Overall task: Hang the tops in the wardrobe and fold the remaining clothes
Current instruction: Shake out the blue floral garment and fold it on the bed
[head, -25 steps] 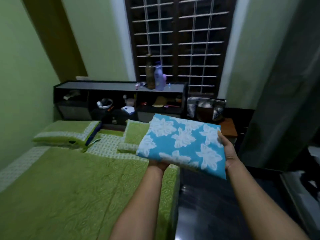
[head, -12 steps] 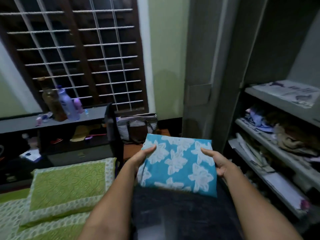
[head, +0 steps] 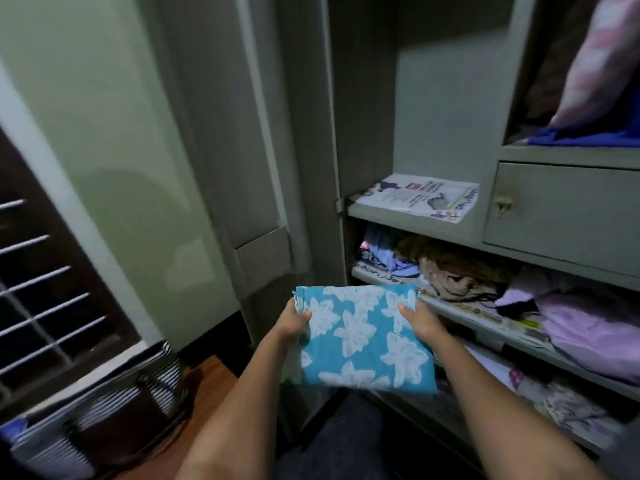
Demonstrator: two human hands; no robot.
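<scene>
The folded cloth (head: 360, 336), blue with white flowers, sat low in the centre of the frame, held in the air in front of the wardrobe (head: 446, 233) and just left of its middle shelves. It looked light and soft, a limp stack of layers that would sag or slide open if held by one corner. The safest hold seemed to be the one in use: both side edges taken at once, with the fingers under the stack to carry it flat.

The left hand (head: 294, 322) gripped the cloth's upper left edge, thumb on top and fingers curled beneath. The right hand (head: 420, 318) gripped the upper right edge the same way, thumb pressed on the print. The hands were apart, the width of the cloth between them, both forearms reaching up from the bottom of the frame toward the shelves.

The picture was blurred, so whether the far edge touched the shelf lip (head: 478, 315) could not be told; it appeared just short.
</scene>
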